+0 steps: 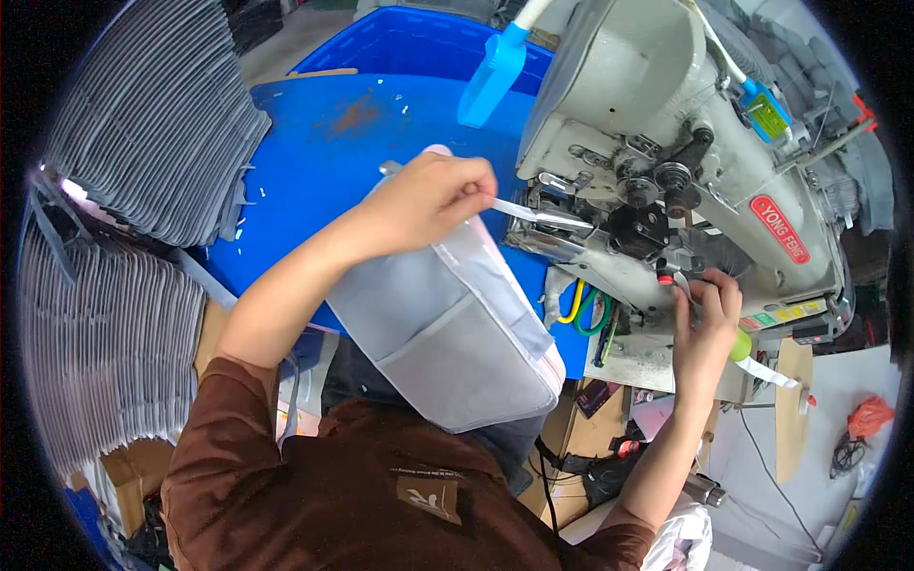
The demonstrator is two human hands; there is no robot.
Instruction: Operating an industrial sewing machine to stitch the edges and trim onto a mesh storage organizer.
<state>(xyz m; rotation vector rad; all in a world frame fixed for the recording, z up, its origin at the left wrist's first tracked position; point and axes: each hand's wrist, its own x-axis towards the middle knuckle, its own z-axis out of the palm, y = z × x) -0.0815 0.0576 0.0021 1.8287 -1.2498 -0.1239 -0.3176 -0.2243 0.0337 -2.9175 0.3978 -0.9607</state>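
My left hand (440,195) is closed, its thumb and fingers pinching the end of a white binding tape (519,209). This tape stretches to a metal folder guide (566,222) on the grey sewing machine (628,76). Beneath my left forearm lies a grey fabric panel (447,352) with pockets and a pale pink edge, resting partly on the blue table and partly over my lap. My right hand (709,309) is at the machine's lower front, beside a red knob (665,281), fingers closed on the white tape there. Part of that grip is hidden.
Tall stacks of grey fabric pieces (143,124) stand at the left. A blue tabletop (295,171) bears scraps and a brown stain, with a blue bin (419,43) behind it. Scissors (576,303) with yellow and green handles lie beneath the machine. A cardboard reel (795,419) stands at right.
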